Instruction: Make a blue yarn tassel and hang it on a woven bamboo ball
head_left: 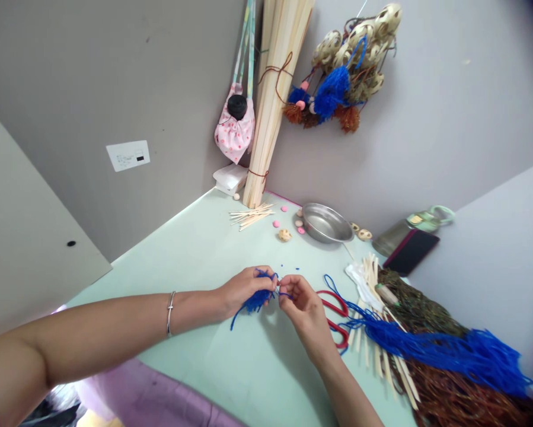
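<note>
Over the middle of the pale green table (177, 350), my left hand (246, 289) is closed around a blue yarn tassel (258, 301), whose loose strands hang out below the fingers. Close beside it, my right hand (300, 302) pinches a thin blue strand between thumb and fingertips at the tassel's upper right. The two hands nearly touch. Just right of my right hand lie red-handled scissors (337, 323), their blades hidden. Tiny blue yarn scraps lie beyond the fingers.
Behind the hands are thin sticks (252, 216), pink beads (275, 224), a woven ball (284, 235) and a metal bowl (327, 223). At right lie blue yarn (426, 347), brown fibres (462, 391), a phone (411, 252) and a bottle (395, 234). Wood strips (273, 107) lean in the corner.
</note>
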Demonstrator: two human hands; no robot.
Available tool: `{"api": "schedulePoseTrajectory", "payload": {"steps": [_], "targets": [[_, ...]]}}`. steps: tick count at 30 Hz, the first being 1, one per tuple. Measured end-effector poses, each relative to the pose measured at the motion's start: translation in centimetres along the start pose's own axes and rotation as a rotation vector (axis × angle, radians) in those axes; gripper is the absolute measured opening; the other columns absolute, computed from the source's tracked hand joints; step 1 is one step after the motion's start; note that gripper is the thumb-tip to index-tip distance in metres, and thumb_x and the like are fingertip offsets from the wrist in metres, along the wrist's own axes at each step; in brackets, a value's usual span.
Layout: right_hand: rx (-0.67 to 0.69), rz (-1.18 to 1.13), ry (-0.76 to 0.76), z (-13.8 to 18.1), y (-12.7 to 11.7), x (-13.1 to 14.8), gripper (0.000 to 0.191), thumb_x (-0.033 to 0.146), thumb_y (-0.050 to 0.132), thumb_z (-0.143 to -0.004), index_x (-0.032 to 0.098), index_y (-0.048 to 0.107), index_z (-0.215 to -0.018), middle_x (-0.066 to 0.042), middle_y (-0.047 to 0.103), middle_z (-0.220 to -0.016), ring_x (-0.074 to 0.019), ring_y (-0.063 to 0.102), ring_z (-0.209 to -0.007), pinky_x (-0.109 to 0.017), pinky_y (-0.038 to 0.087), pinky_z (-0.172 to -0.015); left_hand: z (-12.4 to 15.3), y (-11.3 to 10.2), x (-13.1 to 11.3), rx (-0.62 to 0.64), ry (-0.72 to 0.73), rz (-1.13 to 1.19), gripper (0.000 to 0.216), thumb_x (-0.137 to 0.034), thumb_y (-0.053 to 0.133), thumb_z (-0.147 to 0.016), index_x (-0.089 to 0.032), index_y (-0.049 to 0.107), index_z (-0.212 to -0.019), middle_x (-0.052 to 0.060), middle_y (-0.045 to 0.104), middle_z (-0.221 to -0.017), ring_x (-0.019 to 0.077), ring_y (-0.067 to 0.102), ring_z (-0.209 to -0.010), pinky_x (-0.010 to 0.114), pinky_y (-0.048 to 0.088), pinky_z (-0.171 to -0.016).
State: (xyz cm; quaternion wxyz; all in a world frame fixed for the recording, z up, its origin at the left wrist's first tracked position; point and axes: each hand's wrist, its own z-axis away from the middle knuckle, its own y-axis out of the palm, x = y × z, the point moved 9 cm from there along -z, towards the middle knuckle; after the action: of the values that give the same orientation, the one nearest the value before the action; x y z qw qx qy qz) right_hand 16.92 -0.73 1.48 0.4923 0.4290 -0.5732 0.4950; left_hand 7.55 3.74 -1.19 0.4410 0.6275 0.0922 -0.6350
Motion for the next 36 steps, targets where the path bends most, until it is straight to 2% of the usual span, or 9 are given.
{"api": "schedulePoseTrajectory", "payload": {"steps": [9, 16, 26, 31, 36], "targets": [[0.015, -0.110, 0.016, 0.0, 0.1, 0.2, 0.018, 0.030, 0.066, -0.081, 0.021, 0.056, -0.093, 0.002, 0.056, -0.073, -0.0129, 0.047, -0.066, -0.025, 0.038, -0.061, -0.1, 0.4, 0.4, 0.055, -0.018, 0.024, 0.013, -0.022, 0.064, -0.069, -0.016, 0.055, -0.077, -0.003, 0.056, -0.068, 0.0064, 0.050, -0.052, 0.019, 0.040, -0.052], [-0.067, -0.103, 0.039, -0.1, -1.0, -0.4, 0.021, 0.027, 0.069, -0.077, 0.022, 0.057, -0.094, 0.004, 0.053, -0.069, -0.0125, 0.045, -0.064, -0.024, 0.036, -0.060, -0.2, 0.1, 0.0, 0.001, -0.027, 0.092, 0.016, -0.024, 0.066, -0.069, -0.016, 0.054, -0.075, -0.004, 0.050, -0.067, 0.0066, 0.049, -0.055, 0.019, 0.043, -0.053], [-0.055, -0.141, 0.012, -0.1, -0.7, 0.1, 0.023, 0.028, 0.072, -0.076, 0.022, 0.058, -0.093, 0.003, 0.055, -0.073, -0.0132, 0.048, -0.064, -0.025, 0.039, -0.061, 0.0, 0.7, 0.8, 0.098, -0.060, 0.031, 0.028, -0.034, 0.074, -0.070, -0.016, 0.056, -0.082, -0.003, 0.056, -0.068, 0.0061, 0.052, -0.050, 0.020, 0.039, -0.052], [-0.043, -0.124, 0.022, -0.1, -0.7, -0.2, 0.023, 0.030, 0.071, -0.078, 0.021, 0.057, -0.095, 0.004, 0.053, -0.072, -0.0129, 0.047, -0.064, -0.024, 0.037, -0.060, -0.2, 0.3, 0.1, 0.044, -0.039, 0.197, 0.026, -0.029, 0.075, -0.070, -0.015, 0.054, -0.078, -0.003, 0.054, -0.071, 0.0058, 0.052, -0.055, 0.019, 0.040, -0.054], [-0.032, -0.150, 0.022, -0.1, -0.5, -0.3, 0.026, 0.031, 0.070, -0.080, 0.021, 0.055, -0.100, 0.003, 0.055, -0.073, -0.0135, 0.050, -0.066, -0.026, 0.039, -0.063, 0.0, 1.1, -0.5, 0.119, -0.017, 0.262, 0.030, -0.034, 0.074, -0.075, -0.016, 0.051, -0.082, 0.001, 0.060, -0.080, 0.0068, 0.053, -0.057, 0.020, 0.042, -0.056]]}}
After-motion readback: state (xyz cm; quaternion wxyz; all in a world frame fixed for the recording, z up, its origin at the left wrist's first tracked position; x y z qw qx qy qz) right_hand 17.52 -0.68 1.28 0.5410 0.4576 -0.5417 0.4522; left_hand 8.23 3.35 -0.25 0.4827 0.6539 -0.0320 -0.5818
